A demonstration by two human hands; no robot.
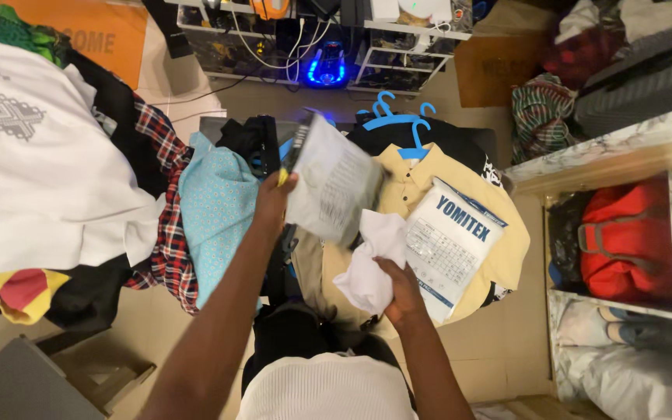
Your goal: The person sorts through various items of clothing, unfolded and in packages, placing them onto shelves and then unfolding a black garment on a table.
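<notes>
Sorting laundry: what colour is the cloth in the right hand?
White cloth, head view.

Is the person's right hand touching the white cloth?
Touching. The head view shows the right hand with fingers closed around the bunched white cloth.

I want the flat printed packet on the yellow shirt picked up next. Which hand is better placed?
Right hand: it sits beside the printed packet, though it holds a white cloth. The left hand is farther off, gripping a clear bag.

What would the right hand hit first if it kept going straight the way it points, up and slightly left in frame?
Likely the grey plastic packet held by the left hand. The right hand grips a white cloth that leads just under it. Depth is unclear.
</notes>
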